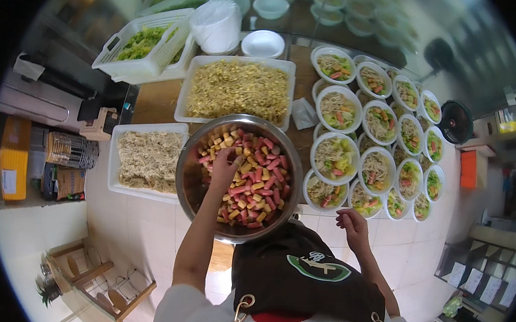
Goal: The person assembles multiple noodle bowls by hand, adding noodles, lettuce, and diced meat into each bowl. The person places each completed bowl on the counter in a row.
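Now, head view: my L hand (225, 163) is pinched among sausage pcs (267, 187) in the steel bowl (192, 188); can't tell if any's gripped. R hand (352, 221) half-curled, contents unclear. Prob. picking; next needs a lift clear of its rim. White bowls (312, 163) crowd the bench (157, 105) edge; open rm over floor (399, 253).

At the centre of the frame, the fingertips of the left hand (225, 165) blend in with the cut sausage pieces (267, 187), so whether they pinch one cannot be told, and the steel bowl (193, 195) hides the near left corner of the bean sprout tray (292, 75). Right of centre, the curled right hand (352, 221) conceals its palm, while upper salad bowls (339, 108) mostly cover those stacked beneath. At upper right, hazy bowls (358, 10) blur; at lower right, cards (473, 280) are too small to read.
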A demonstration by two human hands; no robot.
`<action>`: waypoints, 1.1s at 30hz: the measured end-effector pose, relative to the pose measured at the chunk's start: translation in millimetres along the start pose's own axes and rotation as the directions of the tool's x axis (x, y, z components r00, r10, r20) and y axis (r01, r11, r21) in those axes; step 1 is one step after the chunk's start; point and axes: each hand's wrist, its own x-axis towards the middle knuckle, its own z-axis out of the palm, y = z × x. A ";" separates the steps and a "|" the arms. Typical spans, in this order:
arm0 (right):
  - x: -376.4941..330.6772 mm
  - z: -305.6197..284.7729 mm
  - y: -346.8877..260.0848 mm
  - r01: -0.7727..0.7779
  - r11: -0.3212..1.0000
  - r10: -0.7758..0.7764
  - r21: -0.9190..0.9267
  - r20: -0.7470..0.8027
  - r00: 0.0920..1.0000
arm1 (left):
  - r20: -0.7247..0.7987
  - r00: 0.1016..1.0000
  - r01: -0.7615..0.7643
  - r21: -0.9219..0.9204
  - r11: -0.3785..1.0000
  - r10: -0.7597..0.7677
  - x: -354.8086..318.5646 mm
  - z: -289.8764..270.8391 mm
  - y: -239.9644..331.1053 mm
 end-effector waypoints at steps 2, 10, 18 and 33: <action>-5.1 -16.2 14.4 -0.013 0.999 0.013 0.039 -0.008 1.000 | 0.276 0.959 0.218 -0.605 0.766 -0.055 -22.6 -14.8 83.3; -12.2 -35.2 23.6 0.020 0.997 -0.028 0.081 0.102 0.994 | 0.226 0.174 0.089 -0.973 0.213 0.959 -106.1 -53.9 339.6; -21.8 -47.3 29.1 0.001 0.993 -0.006 0.120 0.038 0.999 | 0.175 0.466 0.143 -0.982 0.122 0.867 -109.3 -52.6 330.1; -17.3 11.5 37.8 -0.039 0.991 0.045 0.130 -0.049 0.998 | 0.539 0.766 -0.553 0.273 0.787 0.351 -70.0 72.1 51.6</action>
